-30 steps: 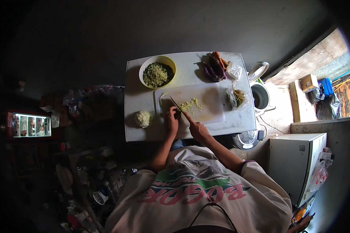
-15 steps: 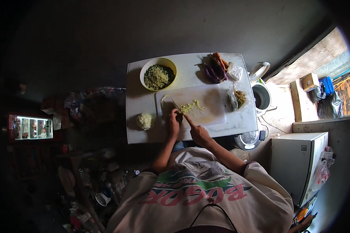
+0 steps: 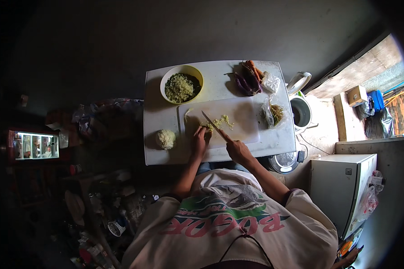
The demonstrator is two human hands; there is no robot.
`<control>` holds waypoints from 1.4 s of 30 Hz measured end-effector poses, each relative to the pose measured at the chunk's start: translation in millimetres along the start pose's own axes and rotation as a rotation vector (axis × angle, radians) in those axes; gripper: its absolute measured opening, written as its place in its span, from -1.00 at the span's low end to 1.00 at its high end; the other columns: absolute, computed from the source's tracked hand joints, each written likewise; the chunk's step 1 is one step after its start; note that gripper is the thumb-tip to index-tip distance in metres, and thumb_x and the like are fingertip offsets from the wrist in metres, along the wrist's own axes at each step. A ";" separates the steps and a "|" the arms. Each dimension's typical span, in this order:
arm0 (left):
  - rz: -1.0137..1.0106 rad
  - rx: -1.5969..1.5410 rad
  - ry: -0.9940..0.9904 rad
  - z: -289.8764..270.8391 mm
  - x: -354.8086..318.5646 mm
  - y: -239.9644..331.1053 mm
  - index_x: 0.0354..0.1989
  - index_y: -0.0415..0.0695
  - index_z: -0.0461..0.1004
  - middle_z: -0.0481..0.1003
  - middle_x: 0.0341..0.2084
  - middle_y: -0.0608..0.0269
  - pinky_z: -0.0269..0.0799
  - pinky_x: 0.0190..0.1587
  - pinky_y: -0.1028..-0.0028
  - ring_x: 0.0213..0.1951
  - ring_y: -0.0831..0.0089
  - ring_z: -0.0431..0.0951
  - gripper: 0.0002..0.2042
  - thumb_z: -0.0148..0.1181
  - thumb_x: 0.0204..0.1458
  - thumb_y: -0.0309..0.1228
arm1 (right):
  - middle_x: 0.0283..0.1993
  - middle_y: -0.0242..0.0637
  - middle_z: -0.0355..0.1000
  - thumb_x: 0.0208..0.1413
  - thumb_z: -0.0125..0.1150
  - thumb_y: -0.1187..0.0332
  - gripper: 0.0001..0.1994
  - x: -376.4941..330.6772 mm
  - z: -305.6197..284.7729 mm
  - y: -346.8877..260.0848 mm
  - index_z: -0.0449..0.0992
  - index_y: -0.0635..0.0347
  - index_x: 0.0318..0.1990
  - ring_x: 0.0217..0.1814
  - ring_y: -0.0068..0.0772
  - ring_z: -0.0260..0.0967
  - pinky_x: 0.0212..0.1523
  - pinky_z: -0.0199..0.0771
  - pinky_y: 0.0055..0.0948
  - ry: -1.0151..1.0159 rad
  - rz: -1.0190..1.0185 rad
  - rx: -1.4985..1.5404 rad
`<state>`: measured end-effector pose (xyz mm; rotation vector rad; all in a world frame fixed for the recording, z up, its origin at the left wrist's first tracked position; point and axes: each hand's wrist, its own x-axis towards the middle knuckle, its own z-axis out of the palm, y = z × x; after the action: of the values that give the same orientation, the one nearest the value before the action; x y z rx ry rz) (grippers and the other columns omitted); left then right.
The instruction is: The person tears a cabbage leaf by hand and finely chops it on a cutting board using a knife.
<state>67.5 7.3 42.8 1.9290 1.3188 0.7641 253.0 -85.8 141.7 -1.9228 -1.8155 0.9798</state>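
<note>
The right grip is closed around the handle of a knife, blade angled away from the body and to the left, probably so the edge can meet the board at a comfortable slant. The left grip has its fingers bent just beside the blade, perhaps tucked to steady a piece; whether it pinches anything cannot be told. Chopped pale-green bits lie by the blade on the white cutting board, set squarely before the person, likely for both hands' reach. Left of it on the surface sits a round pale vegetable. Beyond stands a yellow bowl of chopped greens; eggplants and carrots lie at the far right, seemingly clear of the cutting.
</note>
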 end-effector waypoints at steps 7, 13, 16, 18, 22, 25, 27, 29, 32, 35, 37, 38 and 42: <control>0.067 0.132 0.090 2.0 11.4 13.1 -0.16 -0.27 0.56 0.53 -0.11 0.04 0.48 -0.05 0.23 -0.06 0.00 0.55 -0.72 0.16 -0.10 -0.67 | -0.47 0.20 0.47 0.20 -0.05 0.45 -0.25 -12.7 17.4 14.9 -0.12 -0.32 0.51 -0.43 0.31 0.46 -0.34 0.42 0.21 0.020 0.048 0.036; 0.072 0.166 0.102 2.7 16.0 10.6 -0.20 -0.27 0.58 0.52 -0.12 0.05 0.49 -0.04 0.21 -0.07 0.02 0.55 -0.70 0.26 -0.21 -0.67 | -0.46 0.19 0.48 0.23 -0.07 0.42 -0.27 -11.6 23.4 10.3 -0.14 -0.33 0.52 -0.43 0.32 0.44 -0.33 0.40 0.20 -0.043 0.072 -0.022; 0.054 0.158 0.092 8.4 16.9 7.3 -0.23 -0.27 0.59 0.53 -0.14 0.04 0.49 -0.04 0.21 -0.08 0.01 0.55 -0.71 0.30 -0.23 -0.64 | -0.48 0.21 0.47 0.18 -0.07 0.45 -0.23 -5.0 33.7 17.2 -0.16 -0.36 0.51 -0.42 0.32 0.47 -0.34 0.42 0.22 -0.005 0.063 -0.010; 0.061 0.161 0.092 14.0 14.4 4.2 -0.24 -0.24 0.59 0.53 -0.19 0.03 0.48 -0.09 0.16 -0.13 -0.02 0.55 -0.76 0.25 -0.15 -0.63 | -0.47 0.23 0.47 0.18 -0.06 0.45 -0.22 4.9 35.3 15.8 -0.16 -0.39 0.51 -0.40 0.33 0.48 -0.33 0.45 0.21 0.083 -0.016 0.104; 0.057 0.082 0.184 16.5 15.0 -13.2 -0.26 -0.23 0.58 0.53 -0.22 0.03 0.48 -0.12 0.15 -0.17 -0.04 0.55 -0.79 0.23 -0.13 -0.63 | -0.45 0.21 0.48 0.19 -0.07 0.44 -0.23 13.1 17.7 -5.6 -0.16 -0.41 0.51 -0.37 0.33 0.48 -0.31 0.46 0.19 0.005 0.028 0.039; 0.125 0.112 0.166 10.4 17.8 1.3 -0.29 -0.23 0.58 0.53 -0.23 0.03 0.47 -0.14 0.14 -0.18 -0.05 0.54 -0.80 0.20 -0.14 -0.67 | -0.46 0.21 0.48 0.20 -0.11 0.47 -0.26 -0.4 16.2 5.9 -0.12 -0.34 0.51 -0.40 0.35 0.47 -0.33 0.45 0.19 -0.019 0.038 -0.046; 0.074 0.134 0.102 11.1 15.8 9.5 -0.27 -0.23 0.58 0.54 -0.21 0.02 0.48 -0.12 0.16 -0.16 -0.03 0.55 -0.77 0.18 -0.14 -0.69 | -0.47 0.19 0.48 0.18 -0.09 0.50 -0.24 -4.2 23.5 17.6 -0.12 -0.35 0.51 -0.41 0.32 0.48 -0.32 0.46 0.18 -0.001 0.065 -0.072; 0.082 0.147 0.102 11.1 13.4 9.2 -0.26 -0.24 0.58 0.54 -0.20 0.03 0.48 -0.11 0.17 -0.15 -0.02 0.56 -0.76 0.18 -0.14 -0.70 | -0.47 0.19 0.48 0.18 -0.08 0.50 -0.24 3.0 32.0 19.2 -0.10 -0.33 0.51 -0.42 0.32 0.47 -0.33 0.44 0.18 0.045 0.024 -0.026; 0.107 0.165 0.114 11.8 9.3 3.6 -0.22 -0.25 0.58 0.55 -0.18 0.03 0.49 -0.10 0.19 -0.13 0.00 0.57 -0.75 0.20 -0.13 -0.69 | -0.46 0.19 0.48 0.19 -0.07 0.47 -0.26 20.3 27.9 15.9 -0.10 -0.31 0.51 -0.41 0.32 0.47 -0.34 0.42 0.19 0.051 -0.011 0.026; 0.128 0.073 0.158 4.6 11.6 1.6 -0.20 -0.27 0.58 0.56 -0.20 0.03 0.49 -0.09 0.23 -0.13 0.01 0.58 -0.76 0.23 -0.11 -0.67 | -0.44 0.19 0.48 0.20 -0.07 0.45 -0.27 23.5 21.7 10.5 -0.11 -0.28 0.51 -0.41 0.31 0.46 -0.34 0.40 0.19 0.047 -0.022 0.061; 0.121 -0.053 0.182 -5.9 10.7 3.9 -0.20 -0.28 0.57 0.57 -0.26 0.00 0.49 -0.09 0.28 -0.16 0.01 0.59 -0.80 0.24 -0.04 -0.62 | -0.44 0.18 0.48 0.21 -0.07 0.45 -0.28 18.2 19.7 7.0 -0.10 -0.26 0.51 -0.42 0.31 0.46 -0.34 0.39 0.19 0.080 -0.035 0.089; 0.118 -0.052 0.184 -9.5 8.0 -3.3 -0.20 -0.28 0.57 0.57 -0.26 0.00 0.49 -0.09 0.28 -0.16 0.01 0.59 -0.80 0.24 -0.04 -0.62 | -0.45 0.19 0.48 0.20 -0.07 0.45 -0.27 11.5 18.9 -0.7 -0.10 -0.24 0.51 -0.42 0.31 0.46 -0.34 0.39 0.18 0.086 -0.056 0.115; 0.101 -0.009 0.307 -21.2 -2.0 -27.2 -0.18 -0.27 0.55 0.58 -0.27 -0.03 0.50 -0.12 0.26 -0.18 0.03 0.60 -0.85 0.22 0.07 -0.55 | -0.47 0.20 0.48 0.19 -0.05 0.45 -0.25 -0.1 38.6 -11.0 -0.12 -0.22 0.52 -0.42 0.30 0.46 -0.32 0.39 0.17 -0.033 -0.019 0.112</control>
<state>35.6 16.8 33.9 1.9380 1.3990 1.1517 219.2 -92.8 121.4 -1.8293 -1.7537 1.0887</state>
